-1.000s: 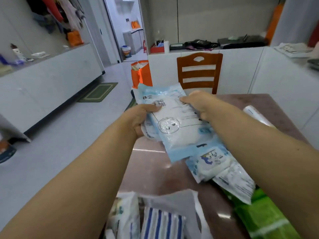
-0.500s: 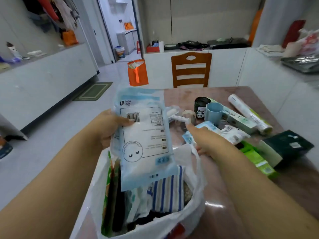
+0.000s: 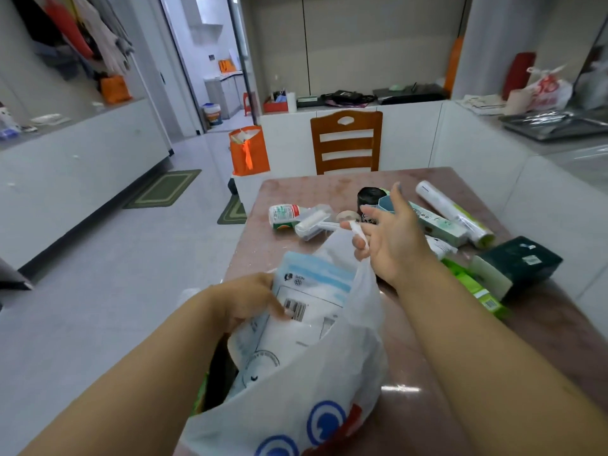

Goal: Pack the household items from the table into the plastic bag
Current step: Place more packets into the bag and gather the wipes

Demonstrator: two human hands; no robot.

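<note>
A white plastic bag [image 3: 306, 399] with blue and red print stands open at the table's near edge. My left hand [image 3: 250, 299] grips a blue-and-white packet [image 3: 306, 311] that sits partly inside the bag's mouth. My right hand [image 3: 391, 238] is raised behind the bag, with the bag's handle hooked over its curled fingers. On the table [image 3: 543, 340] beyond lie a small bottle [image 3: 284, 217], a lint roller [image 3: 314, 222], a tape roll [image 3: 348, 216], a black can [image 3: 370, 197], a long box [image 3: 439, 225], a film roll [image 3: 454, 212], a dark green pack [image 3: 516, 264] and a green packet [image 3: 473, 287].
A wooden chair [image 3: 345, 139] stands at the table's far side. An orange bag [image 3: 248, 149] sits on the floor to the left of it. White cabinets run along the left wall and the right, and open floor lies left of the table.
The packet went from the table down into the bag in my left hand. My right hand let go of it, moved to the bag's rim and lifted the handle.
</note>
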